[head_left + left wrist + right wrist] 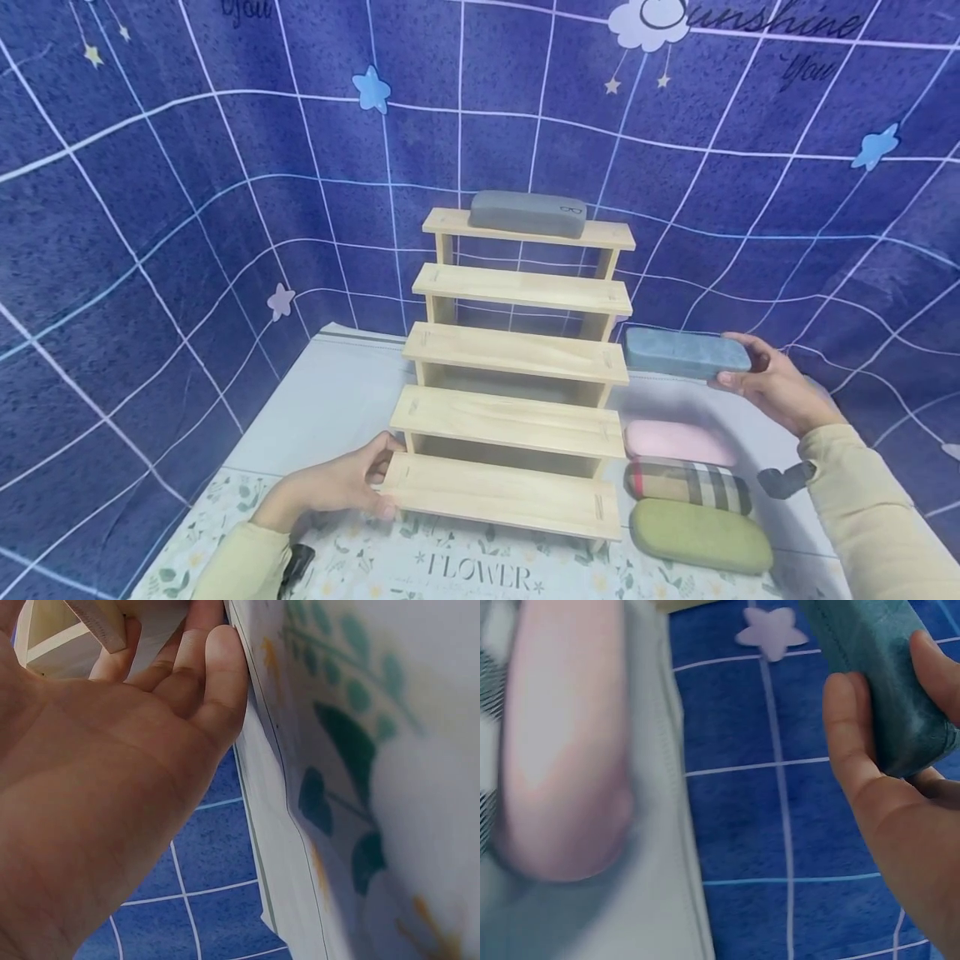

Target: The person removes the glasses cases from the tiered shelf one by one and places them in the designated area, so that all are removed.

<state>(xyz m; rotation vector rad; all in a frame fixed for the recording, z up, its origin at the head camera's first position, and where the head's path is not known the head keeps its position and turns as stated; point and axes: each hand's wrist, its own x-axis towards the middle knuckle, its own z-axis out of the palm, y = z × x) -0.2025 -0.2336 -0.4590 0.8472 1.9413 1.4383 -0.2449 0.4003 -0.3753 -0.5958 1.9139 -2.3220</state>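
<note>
A stepped wooden display rack (517, 350) stands on the table, a grey glasses case (525, 214) lying on its top step. My left hand (337, 482) grips the left end of the lowest step, thumb over the front edge; in the left wrist view the palm (112, 765) fills much of the picture and the fingers curl beside the wood. My right hand (783, 387) pinches the right end of a blue glasses case (678, 352), held in the air beside the rack's middle step. The right wrist view shows this case (885, 690) between thumb and fingers.
On the table right of the rack lie a pink glasses case (678, 442), a plaid case (690, 485) and an olive green case (701, 536), side by side. A flower-print cloth (465, 575) covers the table's front. Behind hangs a blue grid-patterned curtain (300, 142).
</note>
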